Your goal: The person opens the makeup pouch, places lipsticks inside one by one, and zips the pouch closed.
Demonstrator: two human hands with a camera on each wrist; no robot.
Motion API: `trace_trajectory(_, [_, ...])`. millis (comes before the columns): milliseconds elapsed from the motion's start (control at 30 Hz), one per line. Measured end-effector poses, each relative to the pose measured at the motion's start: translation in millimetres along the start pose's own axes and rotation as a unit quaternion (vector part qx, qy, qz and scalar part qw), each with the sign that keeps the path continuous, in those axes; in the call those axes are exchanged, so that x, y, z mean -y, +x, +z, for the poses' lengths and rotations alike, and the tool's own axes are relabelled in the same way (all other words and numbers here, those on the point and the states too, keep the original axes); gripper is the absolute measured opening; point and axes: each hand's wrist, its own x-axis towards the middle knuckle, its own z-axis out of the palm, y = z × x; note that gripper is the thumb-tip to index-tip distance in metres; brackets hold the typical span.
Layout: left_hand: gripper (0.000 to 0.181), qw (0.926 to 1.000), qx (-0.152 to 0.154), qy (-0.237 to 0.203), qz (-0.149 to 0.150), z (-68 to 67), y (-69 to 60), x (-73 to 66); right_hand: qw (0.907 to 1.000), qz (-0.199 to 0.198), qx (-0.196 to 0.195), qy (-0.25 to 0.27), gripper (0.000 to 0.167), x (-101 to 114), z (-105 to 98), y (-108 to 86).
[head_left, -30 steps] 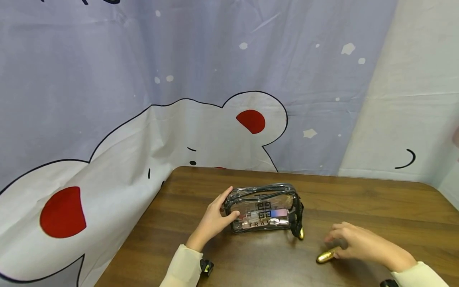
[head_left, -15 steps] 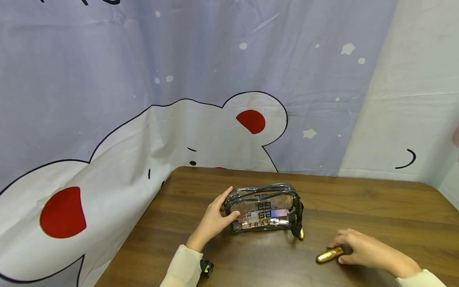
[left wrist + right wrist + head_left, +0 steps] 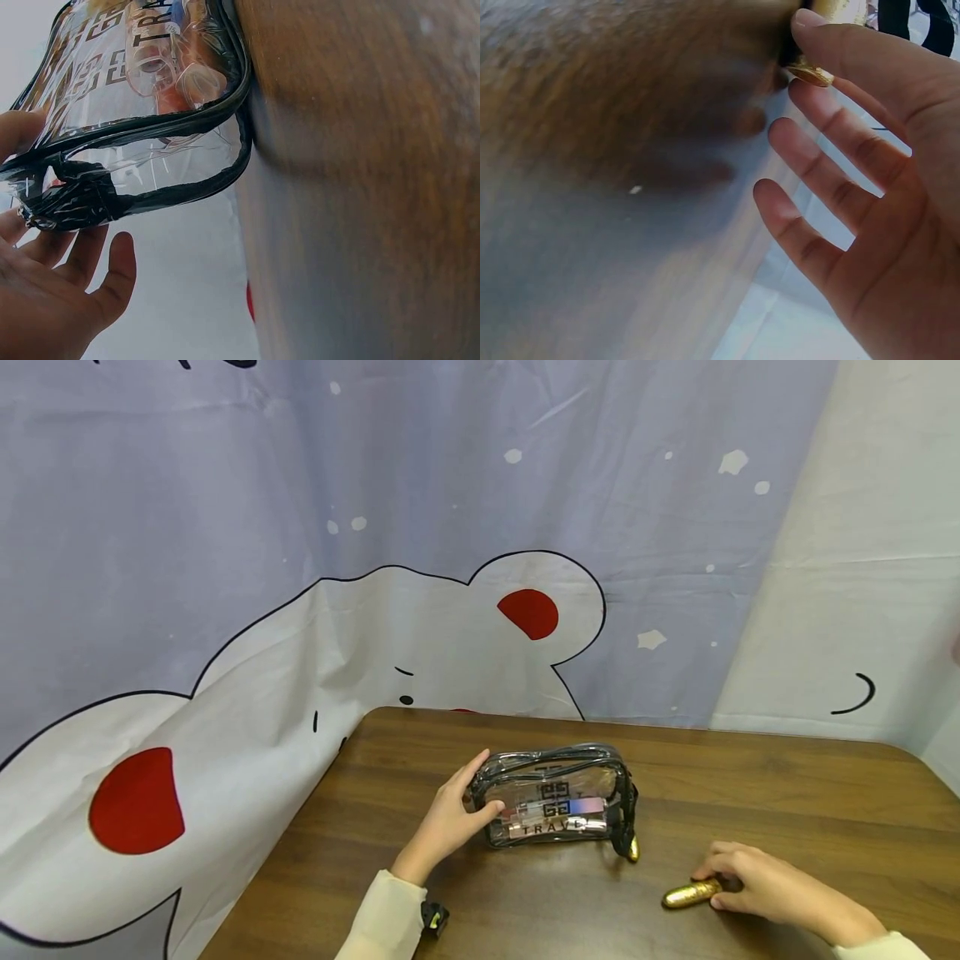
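A clear travel pouch (image 3: 581,781) with black trim and the printed word TRAVEL stands on the wooden table. My left hand (image 3: 448,818) grips its left end, thumb on the front face and fingers at the upper back corner. Inside lie several tubes, one with a pink and blue part (image 3: 587,805). My right hand (image 3: 772,885) pinches the right end of a shiny gold tube (image 3: 688,894), which lies on the table. In the right wrist view the thumb and index finger are at the tube's flat end (image 3: 810,73), and the other fingers are spread.
A second gold piece (image 3: 634,849) shows at the pouch's lower right corner, partly hidden. The brown table (image 3: 810,793) ends at the back against a hanging cloth (image 3: 660,527) with a cartoon print. Black wrist gear (image 3: 434,918) sits by my left sleeve.
My right hand has moved slightly down and right, and its thumb and finger have come round the gold tube's end. The left hand and pouch have stayed in place.
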Motion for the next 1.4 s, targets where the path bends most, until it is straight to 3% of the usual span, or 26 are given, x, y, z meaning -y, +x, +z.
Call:
trace_trajectory(300, [0.074,1.0,-0.002,-0.001,0.0,0.5,0.0,0.8,0.9973,-0.046,-0.056,-0.011,0.023,-5.4,8.8,-2.7])
trace_trajectory(567, [0.074,1.0,0.0,0.002,-0.001,0.0,0.1,-0.1,0.9982,-0.03,-0.052,0.002,0.017,-4.9,8.6,-4.7])
trace_trajectory(1000, [0.074,1.0,-0.003,0.004,0.0,0.0,0.1,0.7,0.9981,-0.024,-0.05,-0.029,0.017,-2.8,5.9,-6.2])
trace_trajectory(1400, [0.074,1.0,-0.002,0.001,-0.003,0.1,0.2,0.4,0.9956,-0.03,-0.073,-0.052,0.019,2.0,-3.5,-3.6])
